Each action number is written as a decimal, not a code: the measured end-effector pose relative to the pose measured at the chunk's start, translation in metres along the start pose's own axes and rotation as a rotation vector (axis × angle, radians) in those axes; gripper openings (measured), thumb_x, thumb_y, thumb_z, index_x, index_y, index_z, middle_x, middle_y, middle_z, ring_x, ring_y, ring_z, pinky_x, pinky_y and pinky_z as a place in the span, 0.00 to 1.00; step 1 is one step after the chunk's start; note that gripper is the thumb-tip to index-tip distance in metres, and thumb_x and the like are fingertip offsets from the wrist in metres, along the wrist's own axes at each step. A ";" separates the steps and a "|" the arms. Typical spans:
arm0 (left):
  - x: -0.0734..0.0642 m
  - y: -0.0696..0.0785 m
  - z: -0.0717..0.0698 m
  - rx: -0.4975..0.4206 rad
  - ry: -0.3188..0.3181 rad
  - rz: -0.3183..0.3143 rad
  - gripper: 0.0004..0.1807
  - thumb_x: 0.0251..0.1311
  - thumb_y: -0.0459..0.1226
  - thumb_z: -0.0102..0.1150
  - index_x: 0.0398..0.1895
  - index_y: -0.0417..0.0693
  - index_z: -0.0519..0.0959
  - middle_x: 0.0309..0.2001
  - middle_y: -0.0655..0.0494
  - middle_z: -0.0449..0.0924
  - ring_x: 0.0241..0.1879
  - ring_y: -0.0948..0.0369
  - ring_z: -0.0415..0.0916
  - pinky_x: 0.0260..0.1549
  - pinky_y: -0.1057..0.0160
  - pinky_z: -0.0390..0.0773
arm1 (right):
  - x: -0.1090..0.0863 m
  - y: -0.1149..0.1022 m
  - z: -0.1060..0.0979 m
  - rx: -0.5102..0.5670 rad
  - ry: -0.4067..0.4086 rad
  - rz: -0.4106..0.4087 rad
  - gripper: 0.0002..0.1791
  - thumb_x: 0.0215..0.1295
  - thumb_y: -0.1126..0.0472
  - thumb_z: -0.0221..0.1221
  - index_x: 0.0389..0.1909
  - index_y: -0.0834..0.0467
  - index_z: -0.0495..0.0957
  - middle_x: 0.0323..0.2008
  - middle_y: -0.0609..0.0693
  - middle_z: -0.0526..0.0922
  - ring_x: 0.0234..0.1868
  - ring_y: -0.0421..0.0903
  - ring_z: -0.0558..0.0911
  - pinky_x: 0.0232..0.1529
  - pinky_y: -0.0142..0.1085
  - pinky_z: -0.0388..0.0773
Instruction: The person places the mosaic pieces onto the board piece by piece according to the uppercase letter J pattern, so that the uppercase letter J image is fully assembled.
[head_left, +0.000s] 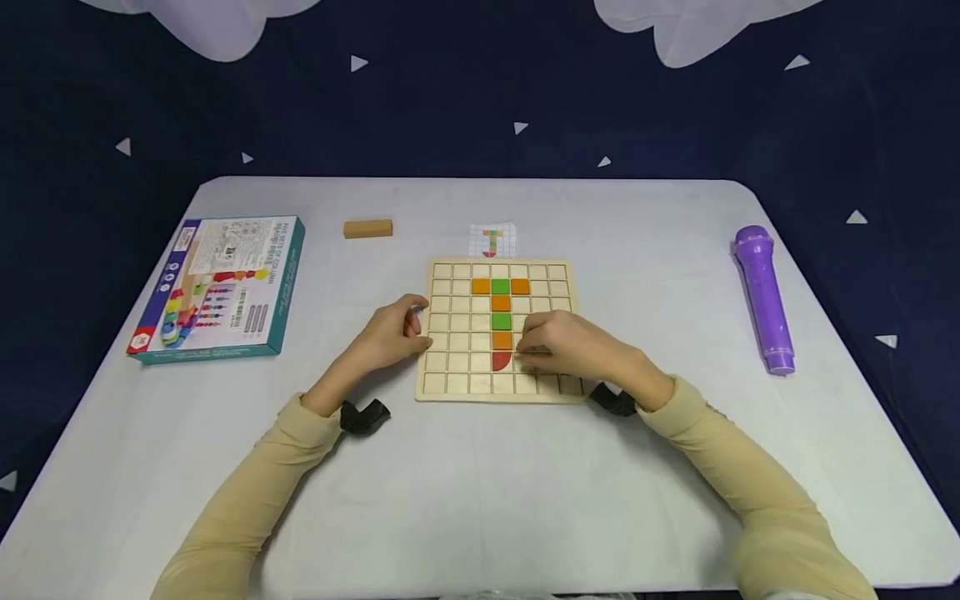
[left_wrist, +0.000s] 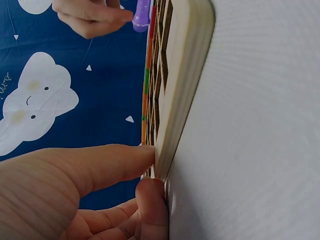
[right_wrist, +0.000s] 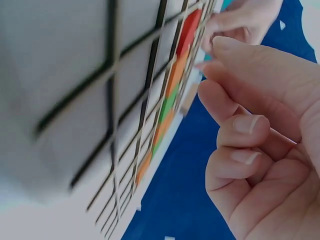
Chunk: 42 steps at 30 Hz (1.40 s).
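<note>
A square wooden grid board lies flat on the table. Orange, green and red tiles form a T with a long stem; the lowest piece is a red tile with one rounded corner. My left hand touches the board's left edge with thumb and fingertip, as its thumb shows in the left wrist view. Over the right half of the board hovers my right hand, beside the red tile. Its fingers are loosely curled, the thumb near the index fingertip, and no piece shows between them.
A small card with a coloured grid pattern lies behind the board. Farther left are a wooden block and a flat toy box. At the right lies a purple flashlight-shaped cylinder. A dark blue cloth backdrop hangs behind the table.
</note>
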<state>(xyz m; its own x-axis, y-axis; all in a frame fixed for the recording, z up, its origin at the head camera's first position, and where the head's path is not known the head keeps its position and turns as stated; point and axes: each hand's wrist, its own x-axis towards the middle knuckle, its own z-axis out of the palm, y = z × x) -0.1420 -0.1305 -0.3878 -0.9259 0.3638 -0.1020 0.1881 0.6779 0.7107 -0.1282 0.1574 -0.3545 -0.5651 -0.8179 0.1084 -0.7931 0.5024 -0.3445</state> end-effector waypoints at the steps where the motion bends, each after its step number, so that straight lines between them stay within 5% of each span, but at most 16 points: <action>1: 0.000 0.000 0.000 0.004 0.002 0.001 0.32 0.51 0.32 0.63 0.60 0.33 0.64 0.31 0.49 0.73 0.26 0.61 0.67 0.27 0.67 0.67 | -0.004 0.001 -0.003 0.005 0.010 0.016 0.04 0.55 0.63 0.65 0.31 0.59 0.85 0.29 0.48 0.82 0.30 0.37 0.79 0.33 0.28 0.77; 8: 0.000 0.000 -0.001 0.007 0.003 0.003 0.32 0.51 0.32 0.62 0.60 0.33 0.64 0.31 0.48 0.73 0.26 0.61 0.67 0.26 0.67 0.67 | -0.034 0.012 -0.016 -0.001 0.050 0.122 0.05 0.52 0.68 0.65 0.31 0.61 0.85 0.30 0.49 0.82 0.28 0.37 0.78 0.30 0.29 0.76; 25: -0.001 0.004 -0.002 0.001 -0.017 -0.021 0.32 0.52 0.31 0.62 0.61 0.33 0.63 0.32 0.48 0.72 0.27 0.61 0.67 0.26 0.67 0.68 | -0.092 0.034 -0.024 -0.036 0.118 0.207 0.05 0.52 0.70 0.64 0.30 0.61 0.85 0.27 0.46 0.80 0.18 0.26 0.68 0.24 0.25 0.71; 42: -0.001 0.002 -0.002 -0.008 -0.015 -0.005 0.32 0.52 0.31 0.62 0.61 0.33 0.64 0.32 0.48 0.72 0.25 0.61 0.68 0.24 0.67 0.69 | -0.123 0.045 -0.027 -0.040 0.008 0.321 0.11 0.44 0.68 0.69 0.32 0.55 0.84 0.31 0.44 0.82 0.31 0.37 0.75 0.32 0.30 0.73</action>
<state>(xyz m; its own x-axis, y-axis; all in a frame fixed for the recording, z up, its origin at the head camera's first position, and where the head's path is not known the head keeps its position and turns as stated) -0.1412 -0.1309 -0.3845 -0.9220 0.3694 -0.1159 0.1805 0.6750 0.7154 -0.1003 0.2881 -0.3580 -0.7896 -0.6135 0.0078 -0.5822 0.7452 -0.3250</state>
